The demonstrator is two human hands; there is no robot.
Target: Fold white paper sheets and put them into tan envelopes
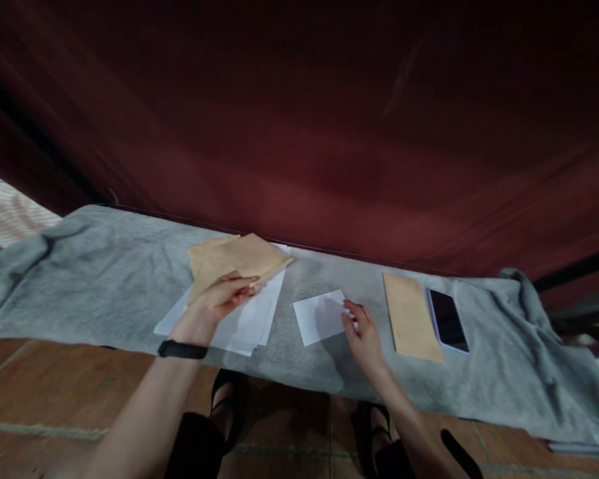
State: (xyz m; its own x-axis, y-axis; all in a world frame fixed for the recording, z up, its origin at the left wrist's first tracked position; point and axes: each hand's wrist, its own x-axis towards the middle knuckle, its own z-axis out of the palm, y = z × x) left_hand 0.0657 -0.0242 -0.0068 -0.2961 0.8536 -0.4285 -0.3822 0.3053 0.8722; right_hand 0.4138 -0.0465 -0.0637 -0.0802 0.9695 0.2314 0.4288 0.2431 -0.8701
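My left hand point(224, 295) is closed on the lower edge of a brown paper envelope point(253, 254), which is tilted over a pile. Beneath it are another brown envelope point(199, 258) and several white paper sheets point(244, 326), partly hidden by the hand and envelope. My right hand point(362, 332) has its thumb and fingers curled at the right edge of a small white piece of paper point(320, 317), apparently pinching it. This paper looks folded and rests on or just over the grey cloth.
A grey cloth point(120, 279) covers the long, narrow surface. Right of my right hand lie a brown envelope point(412, 318) and a phone point(448, 320) with a dark screen. A dark red upright surface point(299, 146) borders the far edge; the tiled floor point(54, 386) shows in front.
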